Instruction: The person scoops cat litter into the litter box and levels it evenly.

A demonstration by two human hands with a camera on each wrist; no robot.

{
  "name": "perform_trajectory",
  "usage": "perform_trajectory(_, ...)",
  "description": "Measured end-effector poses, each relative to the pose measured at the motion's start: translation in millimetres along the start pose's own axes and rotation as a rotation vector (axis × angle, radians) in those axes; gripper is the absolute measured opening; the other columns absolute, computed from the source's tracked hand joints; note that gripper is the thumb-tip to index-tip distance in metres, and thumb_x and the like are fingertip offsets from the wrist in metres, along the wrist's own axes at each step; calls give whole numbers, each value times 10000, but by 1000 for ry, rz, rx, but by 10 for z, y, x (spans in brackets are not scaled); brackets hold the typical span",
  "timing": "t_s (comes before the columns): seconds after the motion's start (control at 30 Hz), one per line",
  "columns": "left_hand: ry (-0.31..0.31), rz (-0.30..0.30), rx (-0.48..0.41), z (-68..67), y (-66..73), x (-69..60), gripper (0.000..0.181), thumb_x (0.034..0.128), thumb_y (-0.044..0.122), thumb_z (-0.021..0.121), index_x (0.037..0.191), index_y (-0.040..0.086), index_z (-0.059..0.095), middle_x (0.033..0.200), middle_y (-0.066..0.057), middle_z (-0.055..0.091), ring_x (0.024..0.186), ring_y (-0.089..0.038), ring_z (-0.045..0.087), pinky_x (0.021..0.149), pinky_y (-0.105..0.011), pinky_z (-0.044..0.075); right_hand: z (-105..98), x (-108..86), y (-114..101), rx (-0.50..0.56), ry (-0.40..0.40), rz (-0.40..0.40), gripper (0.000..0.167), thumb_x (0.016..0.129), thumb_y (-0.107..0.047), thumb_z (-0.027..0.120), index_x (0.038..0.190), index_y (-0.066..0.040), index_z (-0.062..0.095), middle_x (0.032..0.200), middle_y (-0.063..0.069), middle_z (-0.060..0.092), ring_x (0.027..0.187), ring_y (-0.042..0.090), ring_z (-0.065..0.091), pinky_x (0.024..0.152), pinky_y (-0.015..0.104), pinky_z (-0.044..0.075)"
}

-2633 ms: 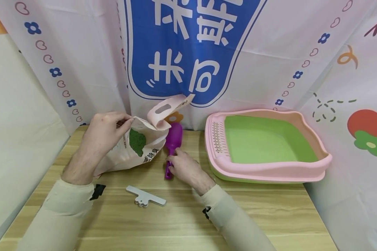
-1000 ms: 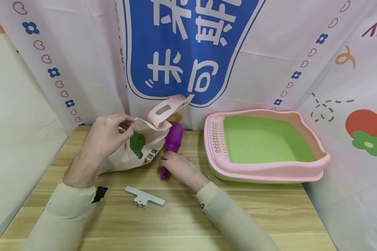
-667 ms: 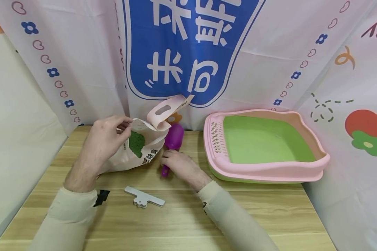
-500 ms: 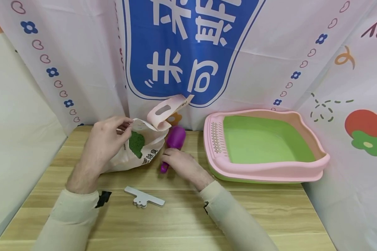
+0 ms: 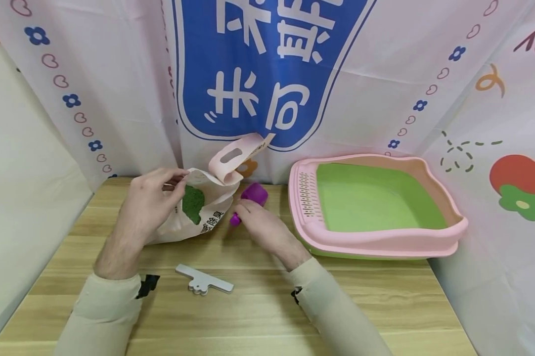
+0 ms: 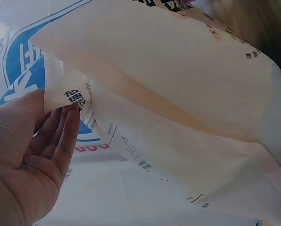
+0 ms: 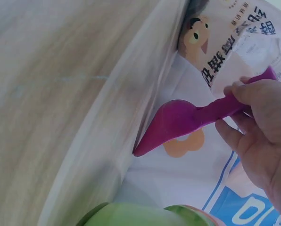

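My left hand [image 5: 145, 212] pinches the edge of an opened white bag [image 5: 217, 199] by its mouth. Green granules [image 5: 193, 203] show inside the bag. In the left wrist view, the bag's paper edge [image 6: 60, 89] sits between thumb and fingers. Just right of the bag, my right hand [image 5: 267, 226] grips a purple scoop [image 5: 255, 193] by its handle. From the right wrist, the scoop [image 7: 178, 117] is seen tilted, its handle raised and the tip of its bowl at or close to the tabletop. Its handle end is beside the bag.
A litter box [image 5: 378, 242] with pink rim and green base stands on the right of the wooden table [image 5: 258, 316]. A grey bag clip [image 5: 203, 280] lies in front of the bag. A printed curtain [image 5: 134, 94] hangs directly behind.
My right hand has gone from touching the scoop to gripping its handle. The handle end has lifted off the table, tilting the scoop. My left hand still holds the bag edge.
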State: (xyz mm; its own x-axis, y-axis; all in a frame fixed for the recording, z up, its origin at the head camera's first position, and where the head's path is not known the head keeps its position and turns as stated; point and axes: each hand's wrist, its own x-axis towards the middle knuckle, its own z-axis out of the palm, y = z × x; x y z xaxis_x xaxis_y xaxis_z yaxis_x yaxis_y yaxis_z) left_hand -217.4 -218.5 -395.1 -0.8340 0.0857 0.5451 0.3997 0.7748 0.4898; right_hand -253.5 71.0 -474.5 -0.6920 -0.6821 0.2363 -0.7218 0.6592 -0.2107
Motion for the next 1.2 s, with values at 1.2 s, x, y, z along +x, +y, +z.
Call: perform_trajectory(1.2,-36,0,-6,-2,-30,-4,254,1129,43,736,1365,25,828,1280,-244,855,1103,-434,853,943,-632,722,-391,-155,46,176,294,212,293,970,94,871,1183,-84,779,1364,150,847,1318,337,825,1206,456,661)
